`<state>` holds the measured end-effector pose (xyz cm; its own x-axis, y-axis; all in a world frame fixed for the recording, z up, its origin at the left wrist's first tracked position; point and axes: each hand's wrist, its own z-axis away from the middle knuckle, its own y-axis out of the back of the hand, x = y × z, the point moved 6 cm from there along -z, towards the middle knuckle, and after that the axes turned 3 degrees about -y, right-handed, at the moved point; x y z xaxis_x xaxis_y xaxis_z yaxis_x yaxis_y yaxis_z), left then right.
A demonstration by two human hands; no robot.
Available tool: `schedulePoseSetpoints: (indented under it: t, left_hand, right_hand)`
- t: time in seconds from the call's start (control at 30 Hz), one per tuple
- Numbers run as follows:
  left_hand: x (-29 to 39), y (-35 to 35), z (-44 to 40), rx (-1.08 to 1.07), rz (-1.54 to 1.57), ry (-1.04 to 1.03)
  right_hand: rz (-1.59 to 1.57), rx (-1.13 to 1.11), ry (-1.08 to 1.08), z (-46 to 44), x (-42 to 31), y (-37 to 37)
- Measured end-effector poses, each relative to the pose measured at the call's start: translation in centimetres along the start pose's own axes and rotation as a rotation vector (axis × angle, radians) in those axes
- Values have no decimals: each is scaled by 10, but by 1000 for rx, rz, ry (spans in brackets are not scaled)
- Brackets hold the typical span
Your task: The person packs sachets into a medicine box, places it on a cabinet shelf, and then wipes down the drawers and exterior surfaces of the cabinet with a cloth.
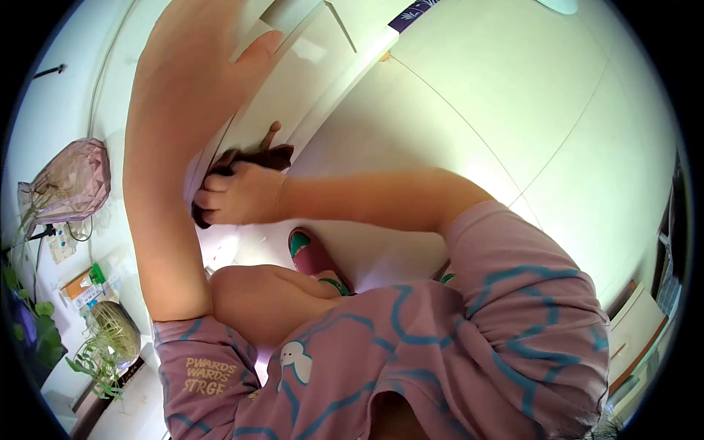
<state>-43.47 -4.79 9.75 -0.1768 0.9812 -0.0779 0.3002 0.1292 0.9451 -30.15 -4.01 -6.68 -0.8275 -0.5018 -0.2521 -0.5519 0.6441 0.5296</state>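
My left hand [213, 59] reaches up at the top left, close to the camera, over the white furniture [308, 70]; its thumb stands apart from the rest, and the fingertips are cut off by the frame edge. Lower down, my right hand [238, 194] has its fingers curled round a dark brown cloth-like item [275, 157], which pokes out above and below the fist. A brown wooden-looking knob [272, 132] sticks up just beyond that hand. What lies under the fist is hidden.
A pink translucent bag [77, 180] hangs on the left wall, near a socket [60, 242]. Below are a potted plant [114, 334] and green leaves. Pale tiled floor [455, 110] spreads to the right. A slippered foot [315, 257] shows under my body.
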Motion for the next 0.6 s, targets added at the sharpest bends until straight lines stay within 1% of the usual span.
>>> schedulePoseSetpoints:
  t: [0.03,0.1,0.17,0.23,0.3,0.37,0.4,0.47,0.5,0.57,0.6]
  left_hand:
    - [1,0,-2,-19,4,4]
    - [-4,-3,-2,-35,-11,16]
    - [-15,-7,-2,-66,-45,39]
    - [-21,-11,-1,-97,-74,61]
    - [-20,-11,-1,-87,-92,32]
    - [-19,-12,-2,-82,-106,24]
    - [-20,-12,-1,-81,-110,27]
    - [-21,-13,-1,-67,-97,20]
    - [-21,-13,0,-60,-90,16]
    - [-21,-12,0,-43,-75,12]
    - [-20,-12,0,-39,-72,12]
  right_hand:
    - [3,4,-4,1,12,13]
    - [8,-88,-72,10,47,37]
    - [105,5,-78,28,89,62]
    - [-281,-308,-833,48,156,76]
    - [-306,-76,-1084,90,204,92]
    - [211,8,-798,114,231,105]
    - [208,3,-798,118,231,98]
    - [177,260,-1031,135,239,96]
    - [175,259,-1030,136,235,87]
    - [187,329,-1209,141,227,73]
    - [55,344,-1373,140,222,67]
